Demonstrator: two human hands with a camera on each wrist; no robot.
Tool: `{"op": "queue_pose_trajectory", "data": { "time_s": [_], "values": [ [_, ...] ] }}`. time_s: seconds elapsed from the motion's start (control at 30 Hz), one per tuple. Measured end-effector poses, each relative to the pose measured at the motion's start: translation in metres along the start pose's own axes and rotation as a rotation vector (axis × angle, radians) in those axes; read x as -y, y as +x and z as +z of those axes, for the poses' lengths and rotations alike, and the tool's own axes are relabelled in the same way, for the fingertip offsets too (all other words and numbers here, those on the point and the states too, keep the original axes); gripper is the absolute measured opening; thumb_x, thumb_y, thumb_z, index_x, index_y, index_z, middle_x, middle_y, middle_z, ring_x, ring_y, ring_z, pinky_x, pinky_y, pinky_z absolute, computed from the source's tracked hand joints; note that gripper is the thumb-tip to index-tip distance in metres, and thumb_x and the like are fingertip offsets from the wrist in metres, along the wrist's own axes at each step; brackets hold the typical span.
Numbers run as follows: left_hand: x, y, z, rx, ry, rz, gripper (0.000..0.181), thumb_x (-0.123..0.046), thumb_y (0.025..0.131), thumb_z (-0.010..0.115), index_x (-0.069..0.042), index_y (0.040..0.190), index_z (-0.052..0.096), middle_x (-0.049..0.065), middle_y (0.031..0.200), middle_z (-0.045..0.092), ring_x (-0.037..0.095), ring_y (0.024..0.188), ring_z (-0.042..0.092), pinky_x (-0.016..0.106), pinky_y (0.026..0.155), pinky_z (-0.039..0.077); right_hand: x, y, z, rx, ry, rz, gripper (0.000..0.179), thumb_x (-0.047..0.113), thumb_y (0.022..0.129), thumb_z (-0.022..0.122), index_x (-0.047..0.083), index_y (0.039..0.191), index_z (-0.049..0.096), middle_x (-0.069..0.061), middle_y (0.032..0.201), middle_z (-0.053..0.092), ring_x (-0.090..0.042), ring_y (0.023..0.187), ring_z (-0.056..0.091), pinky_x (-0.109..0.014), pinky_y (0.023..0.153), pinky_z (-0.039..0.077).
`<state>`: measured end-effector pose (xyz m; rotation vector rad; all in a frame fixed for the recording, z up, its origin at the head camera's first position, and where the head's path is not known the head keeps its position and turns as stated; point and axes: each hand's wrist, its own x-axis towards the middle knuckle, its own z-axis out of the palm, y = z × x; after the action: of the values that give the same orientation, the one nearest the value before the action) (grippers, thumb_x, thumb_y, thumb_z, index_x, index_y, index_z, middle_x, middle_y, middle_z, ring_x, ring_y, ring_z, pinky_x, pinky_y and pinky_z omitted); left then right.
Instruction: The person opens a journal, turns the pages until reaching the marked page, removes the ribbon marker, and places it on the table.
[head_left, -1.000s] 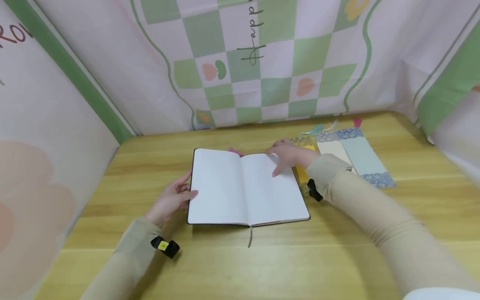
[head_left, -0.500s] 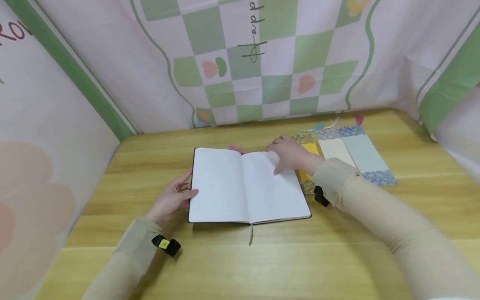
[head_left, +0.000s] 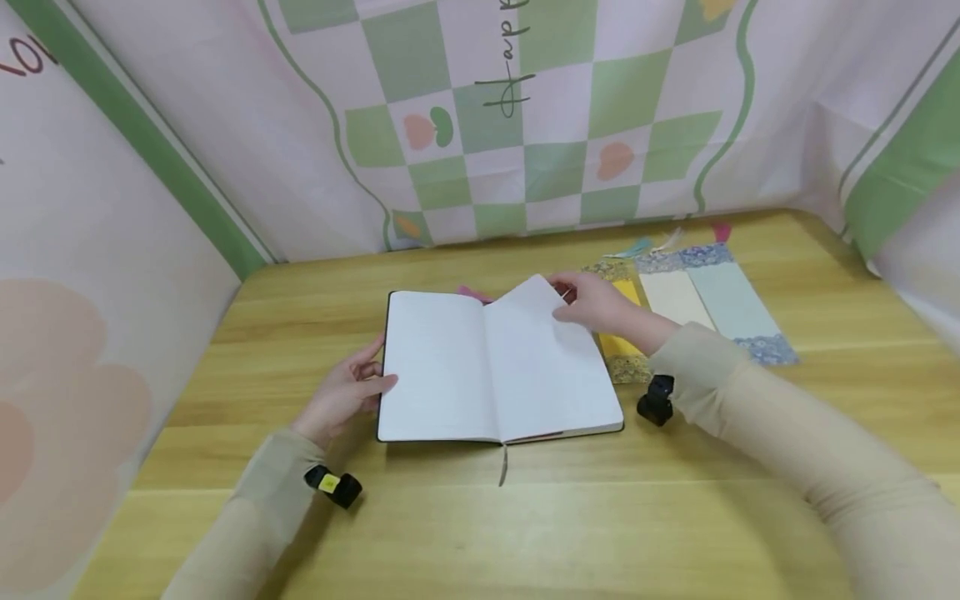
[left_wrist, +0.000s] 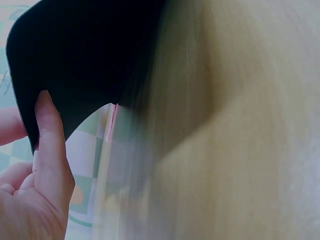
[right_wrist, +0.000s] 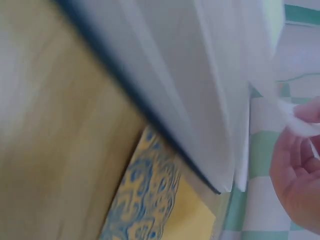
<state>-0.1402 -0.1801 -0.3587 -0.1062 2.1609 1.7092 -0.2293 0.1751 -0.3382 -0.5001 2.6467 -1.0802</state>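
An open notebook (head_left: 437, 367) with blank white pages and a dark cover lies in the middle of the table in the head view. My left hand (head_left: 345, 396) holds its left edge, thumb on the page and fingers beneath the black cover (left_wrist: 75, 55). At the top right corner, my right hand (head_left: 596, 302) pinches a page (head_left: 536, 358) between thumb and fingers, and that corner is lifted. In the right wrist view the raised page (right_wrist: 257, 45) stands apart from the page block. A grey ribbon (head_left: 503, 467) hangs from the spine; a pink tassel (head_left: 474, 293) shows behind the top edge.
Right of the notebook lie a yellow bookmark (head_left: 621, 348), a cream bookmark (head_left: 677, 297) and a pale blue bookmark (head_left: 735, 304), with patterned ends and tassels. The yellow one is partly behind my right hand. A checkered cloth (head_left: 555, 179) hangs behind the wooden table (head_left: 465, 542).
My right hand has gone from lying over the notebook's top right corner to pinching a page there, lifting its corner. My left hand keeps its hold on the left edge.
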Motion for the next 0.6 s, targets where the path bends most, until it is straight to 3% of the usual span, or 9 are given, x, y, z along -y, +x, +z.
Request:
{"op": "queue_pose_trajectory", "data": {
  "time_s": [0.2, 0.27, 0.33, 0.43, 0.5, 0.6],
  "values": [
    [-0.002, -0.002, 0.000, 0.003, -0.006, 0.006, 0.073, -0.007, 0.092, 0.059, -0.022, 0.152, 0.019, -0.003, 0.090, 0.043, 0.007, 0.065, 0.038, 0.019, 0.057, 0.036, 0.006, -0.009, -0.002, 0.110, 0.558, 0.115, 0.056, 0.012, 0.097, 0.049, -0.003, 0.146, 0.024, -0.022, 0.132, 0.042, -0.015, 0.096, 0.059, -0.029, 0.079, 0.053],
    [-0.003, -0.002, 0.000, 0.008, -0.008, 0.015, 0.073, -0.007, 0.093, 0.059, -0.020, 0.152, 0.018, -0.004, 0.089, 0.044, 0.006, 0.065, 0.038, 0.019, 0.057, 0.035, 0.010, -0.013, -0.001, 0.140, 0.673, 0.115, 0.061, 0.021, 0.100, 0.045, -0.001, 0.149, 0.015, -0.022, 0.138, 0.033, -0.009, 0.096, 0.055, -0.027, 0.080, 0.051],
    [-0.004, -0.003, 0.000, 0.013, -0.009, 0.020, 0.073, -0.007, 0.093, 0.059, -0.020, 0.152, 0.018, -0.004, 0.088, 0.044, 0.006, 0.065, 0.038, 0.019, 0.056, 0.035, 0.014, -0.015, 0.003, 0.161, 0.730, 0.090, 0.064, 0.030, 0.101, 0.040, -0.001, 0.149, 0.012, -0.024, 0.144, 0.025, -0.018, 0.110, 0.051, -0.035, 0.093, 0.046],
    [-0.004, -0.003, 0.000, 0.014, -0.013, 0.022, 0.073, -0.007, 0.093, 0.059, -0.019, 0.152, 0.018, -0.004, 0.088, 0.044, 0.006, 0.066, 0.039, 0.020, 0.057, 0.036, 0.020, -0.015, 0.010, 0.188, 0.718, 0.019, 0.067, 0.041, 0.102, 0.032, -0.005, 0.147, 0.016, -0.024, 0.142, 0.028, -0.028, 0.120, 0.040, -0.049, 0.105, 0.033],
    [-0.004, -0.003, 0.000, 0.014, -0.015, 0.018, 0.073, -0.007, 0.092, 0.059, -0.020, 0.152, 0.018, -0.004, 0.088, 0.043, 0.006, 0.066, 0.039, 0.020, 0.057, 0.036, 0.024, -0.015, 0.016, 0.207, 0.644, -0.026, 0.066, 0.042, 0.102, 0.028, -0.007, 0.145, 0.022, -0.027, 0.141, 0.033, -0.038, 0.130, 0.034, -0.056, 0.110, 0.023],
    [-0.003, -0.003, 0.000, 0.011, -0.017, 0.011, 0.074, -0.006, 0.092, 0.059, -0.022, 0.152, 0.018, -0.004, 0.089, 0.043, 0.007, 0.066, 0.038, 0.019, 0.057, 0.036, 0.033, -0.019, 0.027, 0.200, 0.331, -0.097, 0.057, 0.036, 0.103, 0.032, -0.004, 0.144, 0.031, -0.024, 0.138, 0.044, -0.038, 0.130, 0.037, -0.056, 0.111, 0.023]
  ]
}}
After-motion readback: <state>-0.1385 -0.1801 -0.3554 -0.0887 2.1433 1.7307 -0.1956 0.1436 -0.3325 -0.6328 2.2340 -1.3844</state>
